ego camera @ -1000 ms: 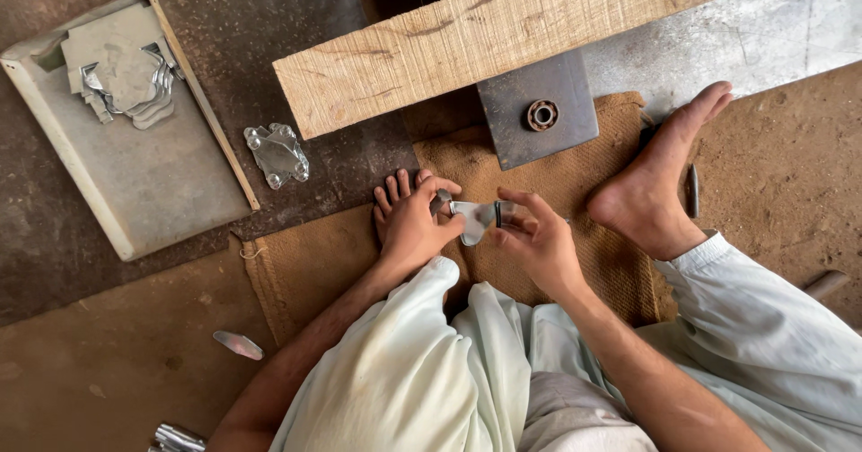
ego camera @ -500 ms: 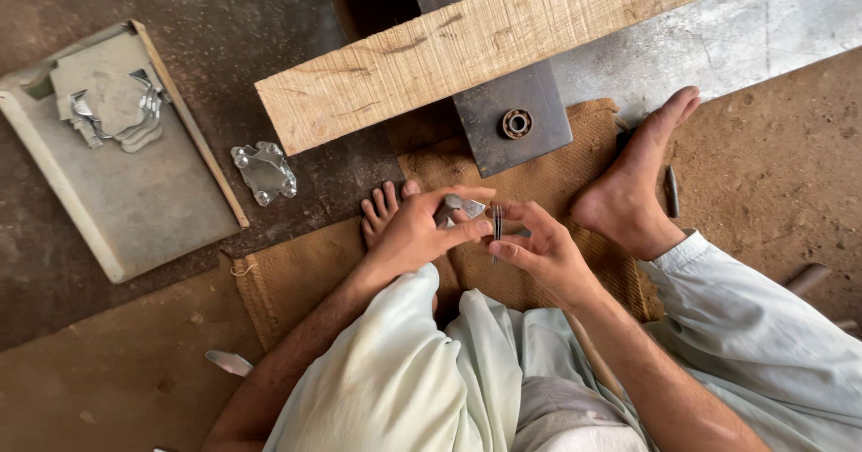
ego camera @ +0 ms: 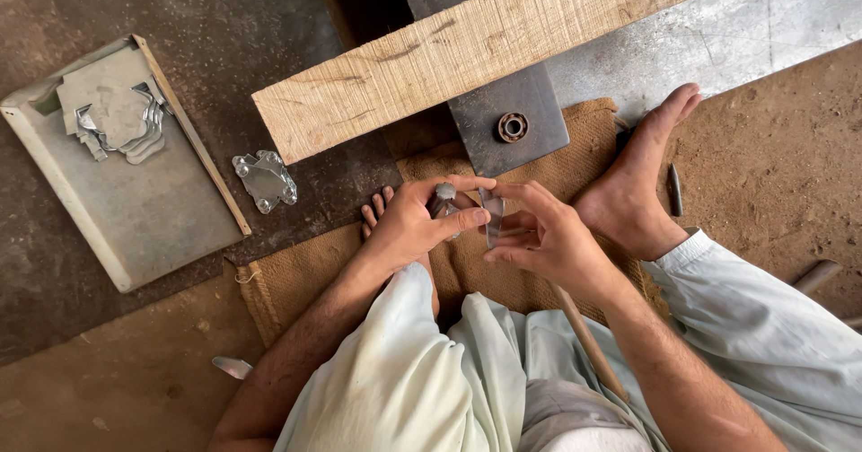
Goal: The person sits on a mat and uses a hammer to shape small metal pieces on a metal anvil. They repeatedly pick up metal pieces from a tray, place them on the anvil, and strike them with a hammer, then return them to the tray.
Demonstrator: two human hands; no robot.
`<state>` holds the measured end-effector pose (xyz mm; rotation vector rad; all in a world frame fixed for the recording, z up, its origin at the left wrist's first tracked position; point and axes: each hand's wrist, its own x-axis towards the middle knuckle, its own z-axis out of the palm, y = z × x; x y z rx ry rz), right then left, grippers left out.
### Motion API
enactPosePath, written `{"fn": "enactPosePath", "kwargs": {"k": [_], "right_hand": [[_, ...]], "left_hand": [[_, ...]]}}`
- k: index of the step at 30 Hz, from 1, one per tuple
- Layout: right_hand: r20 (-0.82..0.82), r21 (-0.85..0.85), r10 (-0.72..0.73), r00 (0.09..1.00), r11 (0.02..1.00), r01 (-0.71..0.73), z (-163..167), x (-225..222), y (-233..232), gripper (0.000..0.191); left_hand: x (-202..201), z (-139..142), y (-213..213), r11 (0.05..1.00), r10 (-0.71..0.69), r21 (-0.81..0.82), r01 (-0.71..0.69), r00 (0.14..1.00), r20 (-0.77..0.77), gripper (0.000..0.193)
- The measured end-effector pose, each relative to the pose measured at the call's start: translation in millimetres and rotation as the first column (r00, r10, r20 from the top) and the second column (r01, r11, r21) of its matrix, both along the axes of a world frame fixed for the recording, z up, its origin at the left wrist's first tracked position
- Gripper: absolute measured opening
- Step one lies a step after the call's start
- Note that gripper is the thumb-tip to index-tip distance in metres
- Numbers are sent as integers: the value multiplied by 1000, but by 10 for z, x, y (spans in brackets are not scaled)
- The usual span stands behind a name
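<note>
Since half a second ago both hands have lifted a little off the burlap mat (ego camera: 296, 277) and drawn closer, and the thin metal piece (ego camera: 493, 217) now stands on edge between them instead of lying flat.

At the middle of the frame the left hand (ego camera: 409, 228) is curled nearly closed, thumb and forefinger pinched round a small dark metal tool with a rounded top (ego camera: 442, 197); its forefinger reaches across to touch the top of the metal piece. Just to the right, the right hand (ego camera: 543, 236) holds that piece upright, thumb under its lower end and fingers (ego camera: 530, 193) bent loosely over the upper end, the rest of the hand half open.

Above the hands a rough wooden plank (ego camera: 467, 52) runs slantwise across the upper frame, lying over a dark steel block (ego camera: 503, 115) with a rusty ring (ego camera: 513, 127) on it. A bare foot (ego camera: 633, 192) rests on the mat to the right, with toes of the other foot (ego camera: 375, 211) showing beside the left wrist. At upper left a grey tray (ego camera: 153, 228) holds cut metal shapes (ego camera: 117, 120), and one shiny cut-out (ego camera: 265, 181) lies on the floor near it. A wooden handle (ego camera: 588, 344) shows under the right forearm.
</note>
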<state>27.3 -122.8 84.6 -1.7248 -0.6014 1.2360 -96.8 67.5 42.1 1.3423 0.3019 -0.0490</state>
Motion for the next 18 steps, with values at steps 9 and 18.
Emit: {"fn": "enactPosePath", "kwargs": {"k": [9, 18], "right_hand": [[547, -2, 54, 836, 998, -64, 88, 127, 62, 72], [-305, 129, -551, 777, 784, 607, -437, 525, -84, 26]], "left_hand": [[148, -32, -163, 931, 198, 307, -196, 980, 26, 21], [647, -168, -262, 907, 378, 242, -344, 919, -111, 22]]}}
